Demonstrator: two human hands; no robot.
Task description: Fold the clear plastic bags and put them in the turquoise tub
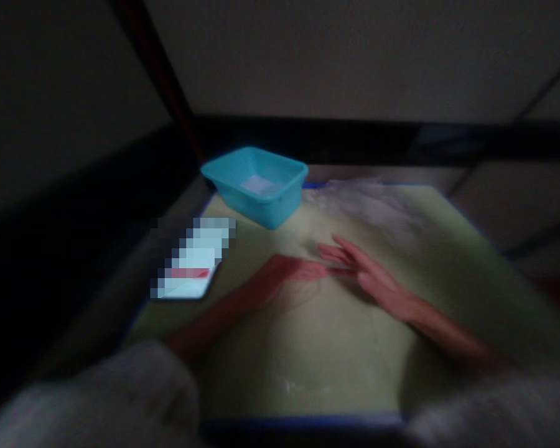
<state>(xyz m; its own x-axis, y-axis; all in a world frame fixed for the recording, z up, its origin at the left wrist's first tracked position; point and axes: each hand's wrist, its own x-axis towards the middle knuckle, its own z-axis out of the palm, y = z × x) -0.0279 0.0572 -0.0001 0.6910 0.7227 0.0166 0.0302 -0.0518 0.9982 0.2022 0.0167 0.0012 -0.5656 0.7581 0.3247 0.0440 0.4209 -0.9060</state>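
Above the middle of a pale yellow table (308, 348), my left hand (303, 269) reaches in from the lower left. Motion blur smears its fingers, so its grip is unclear. Close to its fingertips is my right hand (371, 277), with fingers stretched out and apart and nothing visible in its palm. A thin reddish streak runs between the two hands; whether it is a finger or a slim object I cannot make out.
A teal plastic basket (273, 214) with something whitish inside stands at the far left of the table. Right of it lies crumpled clear plastic (373, 202). A lit, pixelated screen (193, 255) rests at the left edge. Walls rise behind and to the left.
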